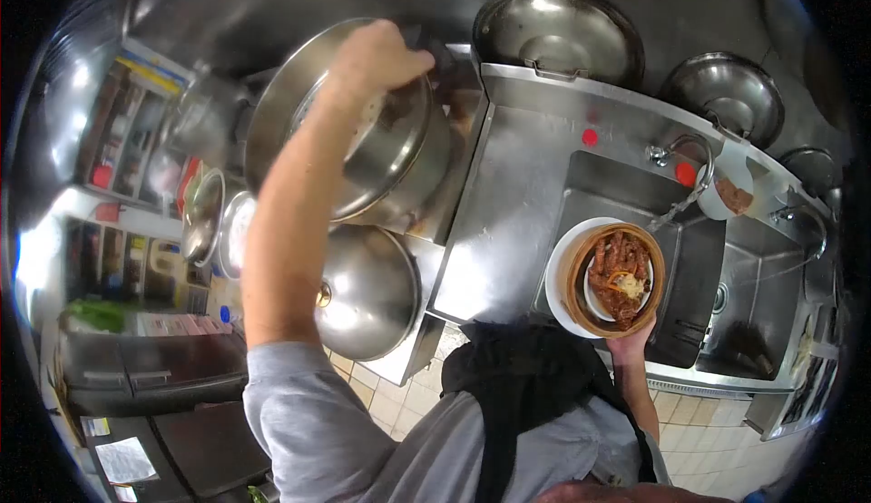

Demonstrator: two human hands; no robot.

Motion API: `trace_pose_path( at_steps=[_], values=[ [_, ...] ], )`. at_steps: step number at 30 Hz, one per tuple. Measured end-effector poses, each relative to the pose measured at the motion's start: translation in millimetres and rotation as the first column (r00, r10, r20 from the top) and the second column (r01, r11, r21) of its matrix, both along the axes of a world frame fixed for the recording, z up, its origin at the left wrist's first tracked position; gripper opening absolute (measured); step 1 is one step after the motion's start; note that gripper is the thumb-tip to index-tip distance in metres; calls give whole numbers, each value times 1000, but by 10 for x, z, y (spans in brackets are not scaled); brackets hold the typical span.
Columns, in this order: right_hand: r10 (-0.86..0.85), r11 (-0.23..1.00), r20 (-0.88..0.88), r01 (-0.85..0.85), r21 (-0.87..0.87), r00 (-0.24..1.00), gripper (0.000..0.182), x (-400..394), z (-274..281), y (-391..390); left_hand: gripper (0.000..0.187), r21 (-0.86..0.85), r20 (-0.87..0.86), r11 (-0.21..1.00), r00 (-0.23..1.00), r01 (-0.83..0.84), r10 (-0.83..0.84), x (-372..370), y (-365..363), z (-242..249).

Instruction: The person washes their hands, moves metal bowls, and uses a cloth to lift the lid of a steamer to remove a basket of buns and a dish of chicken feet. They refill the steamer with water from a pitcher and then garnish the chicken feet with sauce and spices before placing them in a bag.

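Observation:
At the far rim of a large steel pot (413, 163) my left hand (386, 54) is closed; what its fingers grip is hidden. My right hand (632, 341) holds a white plate (556, 276) from below, its fingers mostly hidden. On the plate rests a round bamboo steamer (573, 300). Inside the steamer, a small white dish (594, 301) holds reddish-brown food (619, 258) with a pale topping.
Two steel sinks (603, 176) lie on the right, with a tap (694, 140) running. Steel woks (558, 31) stand along the back. A steel dome (367, 294) sits below the pot. Bowls (207, 213) and shelves (118, 131) are at the left.

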State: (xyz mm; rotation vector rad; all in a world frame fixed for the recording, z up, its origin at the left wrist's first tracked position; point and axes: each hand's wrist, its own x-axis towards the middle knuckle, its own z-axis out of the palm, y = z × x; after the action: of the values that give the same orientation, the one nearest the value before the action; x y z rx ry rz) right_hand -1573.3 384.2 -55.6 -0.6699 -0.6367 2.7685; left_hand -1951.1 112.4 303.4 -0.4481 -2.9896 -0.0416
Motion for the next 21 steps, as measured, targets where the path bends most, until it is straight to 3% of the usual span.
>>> trace_pose_path(
  at_steps=[3,6,11,14,17,18,21],
  values=[
    [0,1000,33,0,-11,999,60,50,-50,57,52,57,94,998,996,0,-5,-88,-128,194],
    [-20,994,-2,20,105,1000,59,6,-65,107,52,66,74,997,997,27,-32,-82,-155,265],
    [-23,989,20,20,149,1000,58,4,-73,126,48,21,88,998,995,54,-56,-187,-240,359],
    [-69,977,73,53,205,995,58,1,-92,109,50,108,45,992,996,67,-72,-294,-338,456],
    [-58,972,134,25,233,989,57,6,-27,89,43,7,102,1000,995,22,-22,-196,-286,732],
    [-53,972,129,21,234,990,57,-4,-52,102,50,-17,69,999,996,-49,50,-162,-279,777],
    [-57,978,94,37,203,994,58,-45,-112,117,50,-14,82,997,993,-80,81,-137,-299,847]
  ],
)
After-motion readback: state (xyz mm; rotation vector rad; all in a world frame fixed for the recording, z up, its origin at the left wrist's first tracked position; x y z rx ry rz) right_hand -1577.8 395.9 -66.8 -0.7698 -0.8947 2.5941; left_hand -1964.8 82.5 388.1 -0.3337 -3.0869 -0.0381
